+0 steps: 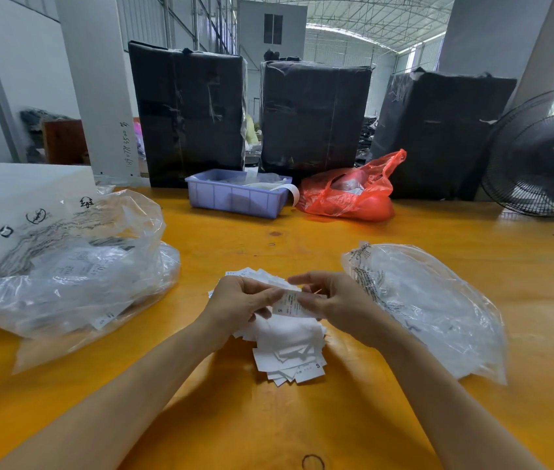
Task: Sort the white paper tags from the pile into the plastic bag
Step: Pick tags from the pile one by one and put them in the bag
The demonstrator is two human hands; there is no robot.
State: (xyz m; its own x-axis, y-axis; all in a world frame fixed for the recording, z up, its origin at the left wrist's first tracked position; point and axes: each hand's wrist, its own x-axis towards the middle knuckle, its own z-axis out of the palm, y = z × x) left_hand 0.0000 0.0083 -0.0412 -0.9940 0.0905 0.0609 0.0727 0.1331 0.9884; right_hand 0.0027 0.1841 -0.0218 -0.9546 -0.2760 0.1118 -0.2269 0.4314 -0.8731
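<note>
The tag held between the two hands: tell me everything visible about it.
The tag is a small white paper slip, longer than wide, with fine printed lines too small to read and a letter S near its lower left corner. It looks thin, flat and uncreased. It is held above the pile of tags on the yellow table, tilted slightly. The left hand pinches its left end, the right hand its right end, so its edges are partly hidden by fingers.

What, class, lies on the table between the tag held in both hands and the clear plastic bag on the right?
Nothing visible: both hands pinch the tag, and only bare tabletop separates it from the bag.
</note>
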